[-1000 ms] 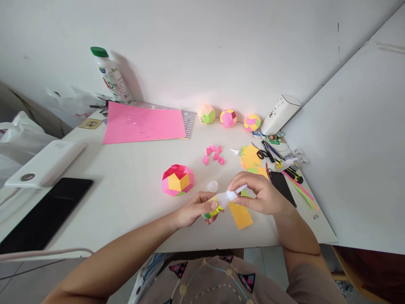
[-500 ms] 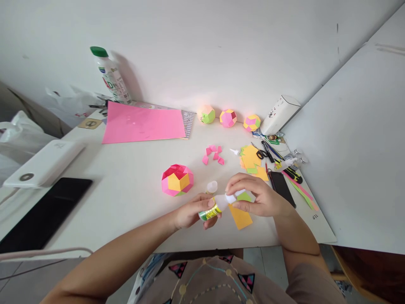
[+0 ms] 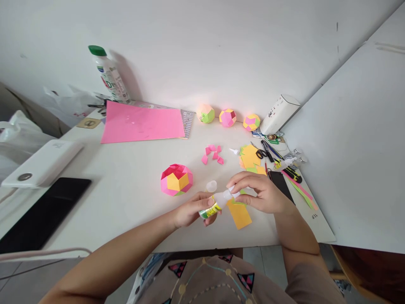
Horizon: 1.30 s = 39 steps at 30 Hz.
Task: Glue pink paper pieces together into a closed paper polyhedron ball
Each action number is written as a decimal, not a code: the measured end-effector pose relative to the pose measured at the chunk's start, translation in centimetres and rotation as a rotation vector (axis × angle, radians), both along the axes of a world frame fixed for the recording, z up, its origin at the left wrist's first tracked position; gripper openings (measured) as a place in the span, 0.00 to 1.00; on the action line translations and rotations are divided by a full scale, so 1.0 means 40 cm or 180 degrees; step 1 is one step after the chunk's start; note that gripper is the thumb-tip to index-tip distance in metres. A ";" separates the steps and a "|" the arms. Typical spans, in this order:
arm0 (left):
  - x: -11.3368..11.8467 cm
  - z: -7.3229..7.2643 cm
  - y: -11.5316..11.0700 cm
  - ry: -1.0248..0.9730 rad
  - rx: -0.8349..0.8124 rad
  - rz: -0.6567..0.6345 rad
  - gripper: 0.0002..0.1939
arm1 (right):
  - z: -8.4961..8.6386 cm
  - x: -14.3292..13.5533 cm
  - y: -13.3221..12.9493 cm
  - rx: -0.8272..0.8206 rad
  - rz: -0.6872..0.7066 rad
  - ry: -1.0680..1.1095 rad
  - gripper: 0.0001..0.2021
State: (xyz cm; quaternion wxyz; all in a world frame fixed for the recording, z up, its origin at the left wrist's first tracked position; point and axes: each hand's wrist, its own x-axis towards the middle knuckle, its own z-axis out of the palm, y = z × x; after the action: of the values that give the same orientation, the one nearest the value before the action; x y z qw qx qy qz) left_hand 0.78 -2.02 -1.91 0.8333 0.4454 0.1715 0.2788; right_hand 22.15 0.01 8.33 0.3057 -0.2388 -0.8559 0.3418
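My left hand (image 3: 193, 210) is wrapped round a small glue bottle (image 3: 212, 206) with a yellow and green label, tilted up to the right. At its upper end, the fingers of my right hand (image 3: 257, 192) pinch the white cap (image 3: 233, 191). Whether the cap is fully off the bottle I cannot tell. Just behind the bottle stands a small translucent container (image 3: 211, 186), partly hidden. To the left sits an open-topped paper ball (image 3: 176, 180) of pink, orange and green faces. Under my right hand lies an orange paper strip (image 3: 240, 216).
Several small pink paper pieces (image 3: 212, 153) lie mid-table. Three finished paper balls (image 3: 228, 118) line the wall. On the right are orange paper scraps (image 3: 251, 157), scissors (image 3: 261, 153) and a dark phone (image 3: 281, 185). Pink sheets (image 3: 142, 122) and a tall bottle (image 3: 110, 78) stand back left.
My right hand has moved slightly, and the cap has shifted a little to the right and up at the bottle's end. My left hand still holds the bottle.
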 end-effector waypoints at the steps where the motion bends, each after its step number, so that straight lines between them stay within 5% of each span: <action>1: -0.001 0.000 0.000 0.0043 0.0021 0.0001 0.26 | -0.001 0.000 0.002 -0.0092 -0.0018 0.0063 0.05; 18: -0.004 0.005 -0.002 -0.0101 0.0238 -0.0004 0.26 | -0.031 -0.001 0.034 -0.2519 -0.0038 0.1454 0.12; 27: -0.001 -0.002 0.000 -0.0214 0.0267 -0.0017 0.24 | -0.035 0.003 0.036 -0.2444 0.0542 0.1647 0.10; 34: 0.005 0.010 -0.001 -0.0170 0.0119 -0.0002 0.23 | -0.024 0.038 0.063 -0.2031 -0.0256 0.0619 0.09; 39: 0.008 0.030 -0.002 -0.0082 0.0191 0.0048 0.22 | -0.035 0.045 0.085 -0.2230 -0.0024 0.0624 0.08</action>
State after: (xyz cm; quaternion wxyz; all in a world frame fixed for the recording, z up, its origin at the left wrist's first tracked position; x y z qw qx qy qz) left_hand 1.11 -2.08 -0.73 0.8196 0.4653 0.1557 0.2958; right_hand 23.94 3.42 6.93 0.2873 -0.2983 -0.6527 0.6345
